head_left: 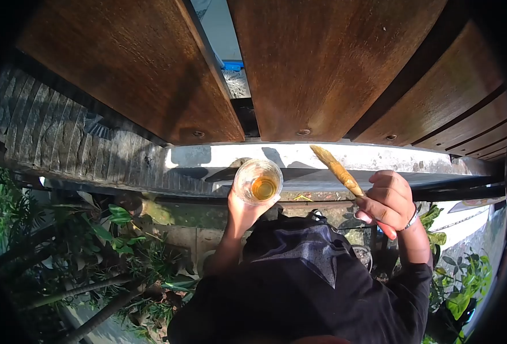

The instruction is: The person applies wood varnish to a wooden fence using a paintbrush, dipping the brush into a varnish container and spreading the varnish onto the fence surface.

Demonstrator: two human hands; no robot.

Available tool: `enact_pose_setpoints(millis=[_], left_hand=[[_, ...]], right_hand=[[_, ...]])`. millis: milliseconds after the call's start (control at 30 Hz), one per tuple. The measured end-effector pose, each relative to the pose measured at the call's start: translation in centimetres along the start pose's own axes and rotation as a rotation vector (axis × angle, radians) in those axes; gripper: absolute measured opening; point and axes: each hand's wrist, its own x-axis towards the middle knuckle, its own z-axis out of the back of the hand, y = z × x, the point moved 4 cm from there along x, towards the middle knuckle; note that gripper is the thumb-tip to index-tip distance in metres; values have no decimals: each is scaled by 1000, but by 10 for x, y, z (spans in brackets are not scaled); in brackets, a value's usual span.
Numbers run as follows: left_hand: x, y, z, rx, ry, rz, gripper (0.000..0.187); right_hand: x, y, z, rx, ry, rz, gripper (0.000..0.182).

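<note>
My left hand (pixel 246 211) is wrapped round a clear cup (pixel 258 181) with a little amber liquid at its bottom. Pinched in the fingers of my right hand (pixel 387 205) is a long yellow-brown stick-shaped piece (pixel 337 171), its surface uneven and glossy. It tilts up and to the left, its free end pointing toward the wooden slats. The cup and the piece are apart.
Brown wooden slats (pixel 333 63) fill the upper view, with a pale ledge (pixel 322 156) along their lower edge. Grey ridged stonework (pixel 64 126) lies at the left. Green plants (pixel 121 229) grow at lower left and lower right (pixel 465 286).
</note>
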Motion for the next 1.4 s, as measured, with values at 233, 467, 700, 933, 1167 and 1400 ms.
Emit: enact_pose_setpoints(millis=[233,467,700,933,1167,1400], left_hand=[[1,-10,3,-22,6,-9,69],[-6,0,17,132,-58,46,66],[2,6,24,-125,-15,5,78],[10,11,44,-128,93,-58,85],[12,14,64,-179,195,-27,80],[15,23,76,-130,244,19,75]], right_hand=[[98,-21,39,-84,-23,176,32],[196,-5,166,-665,-359,407,30],[215,17,163,-820,-258,489,28],[112,28,-21,-346,389,413,25],[141,12,9,-219,310,121,36],[243,25,164,-507,-32,299,14]])
